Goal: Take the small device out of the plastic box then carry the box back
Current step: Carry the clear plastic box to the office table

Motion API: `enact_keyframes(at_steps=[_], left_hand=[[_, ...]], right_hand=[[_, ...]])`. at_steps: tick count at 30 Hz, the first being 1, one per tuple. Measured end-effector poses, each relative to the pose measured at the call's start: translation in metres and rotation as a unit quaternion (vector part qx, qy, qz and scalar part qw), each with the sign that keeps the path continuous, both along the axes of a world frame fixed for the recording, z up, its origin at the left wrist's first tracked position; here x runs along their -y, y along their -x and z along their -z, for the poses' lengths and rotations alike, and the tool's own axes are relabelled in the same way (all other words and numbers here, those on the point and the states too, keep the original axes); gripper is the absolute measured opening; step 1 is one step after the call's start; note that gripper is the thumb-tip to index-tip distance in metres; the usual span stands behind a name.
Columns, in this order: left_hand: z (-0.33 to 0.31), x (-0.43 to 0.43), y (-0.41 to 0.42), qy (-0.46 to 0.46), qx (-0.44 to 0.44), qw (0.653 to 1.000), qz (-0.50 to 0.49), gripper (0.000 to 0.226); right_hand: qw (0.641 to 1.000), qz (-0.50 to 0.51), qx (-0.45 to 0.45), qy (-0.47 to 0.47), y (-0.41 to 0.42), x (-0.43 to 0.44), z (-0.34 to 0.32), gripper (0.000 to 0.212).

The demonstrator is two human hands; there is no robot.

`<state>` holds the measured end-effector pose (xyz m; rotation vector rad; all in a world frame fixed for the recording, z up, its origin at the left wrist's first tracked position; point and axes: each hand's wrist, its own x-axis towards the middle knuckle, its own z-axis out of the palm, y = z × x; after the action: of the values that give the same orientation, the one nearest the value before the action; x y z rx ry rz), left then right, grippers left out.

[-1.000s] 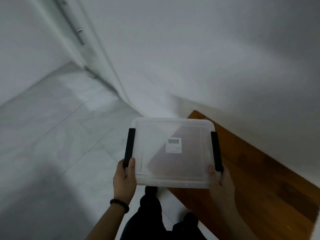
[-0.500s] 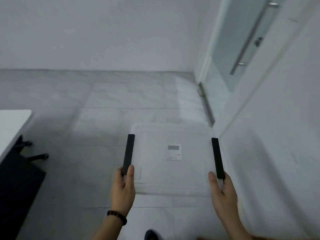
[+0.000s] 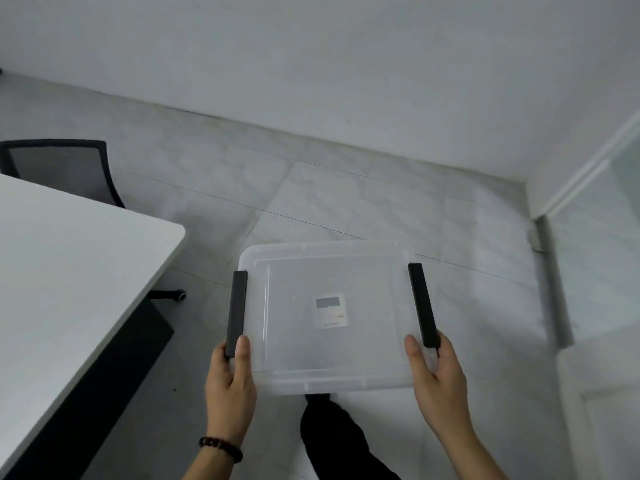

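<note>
I carry a clear plastic box (image 3: 294, 341) with a lid and two black side clips, held level over the grey tiled floor. Through the lid shows a small white device (image 3: 330, 310) with a grey screen, lying near the box's middle. My left hand (image 3: 229, 379) grips the box's near left corner below the left black clip (image 3: 237, 311), thumb on top. My right hand (image 3: 437, 375) grips the near right corner below the right black clip (image 3: 422, 303).
A white table (image 3: 62, 271) fills the left, its rounded corner close to the box. A black mesh chair (image 3: 65, 168) stands behind it. A white wall runs across the back. A glass door (image 3: 602, 258) with a metal frame is at the right. My dark trouser leg (image 3: 332, 434) shows below the box.
My view has swung left: the wooden surface is gone, the glass door has slid to the right edge, and the white table and chair have come in. Both hands keep the same grip.
</note>
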<state>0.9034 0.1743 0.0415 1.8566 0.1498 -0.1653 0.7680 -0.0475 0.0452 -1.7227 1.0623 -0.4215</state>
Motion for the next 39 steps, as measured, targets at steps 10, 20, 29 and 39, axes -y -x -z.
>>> enact_keyframes(at_steps=[10,20,29,39], left_hand=[[-0.038,0.031,-0.294,-0.017,0.018,0.997,-0.070,0.025],[-0.027,0.026,-0.562,0.023,0.024,0.988,-0.153,0.028],[-0.021,0.049,-0.776,-0.010,0.020,0.988,-0.153,0.028],[-0.020,0.076,-0.989,-0.034,0.018,0.949,-0.313,0.029]], right_hand=[[0.995,-0.089,0.028,-0.023,-0.332,0.052,-0.027,0.048],[0.986,-0.164,0.025,0.015,-0.631,0.061,-0.037,0.043],[0.985,-0.170,0.024,0.004,-0.846,0.088,-0.024,0.049],[0.944,-0.329,0.011,-0.016,-1.148,0.117,-0.016,0.049]])
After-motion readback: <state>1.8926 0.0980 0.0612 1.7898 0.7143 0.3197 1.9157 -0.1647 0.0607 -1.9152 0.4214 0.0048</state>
